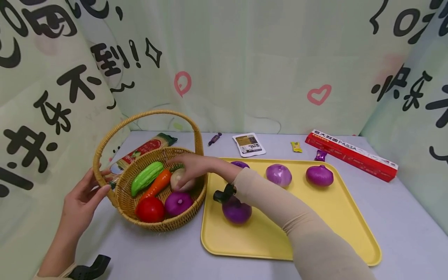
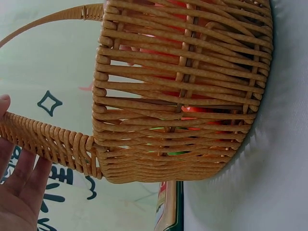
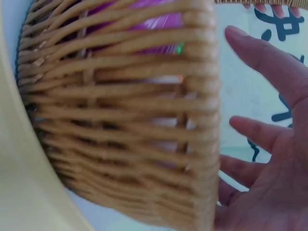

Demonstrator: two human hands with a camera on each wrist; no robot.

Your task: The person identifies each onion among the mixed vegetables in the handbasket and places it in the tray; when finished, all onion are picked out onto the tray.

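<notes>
R hand [image 1: 190,165] reaches over wicker basket [image 1: 196,194] rim, fingers relaxed, spread over pale onion [image 1: 177,178] inside, by the carrot [image 1: 156,186]; touching, not clearly gripping. L hand [image 1: 82,200] open, fingers straight against basket's handle base, steadying it. Judgement: keep L bracing so basket won't slide on desk [image 1: 402,217]; close R round onion's widest part. Onion near-round, no clear long axis; tip direction can't tell.
</notes>
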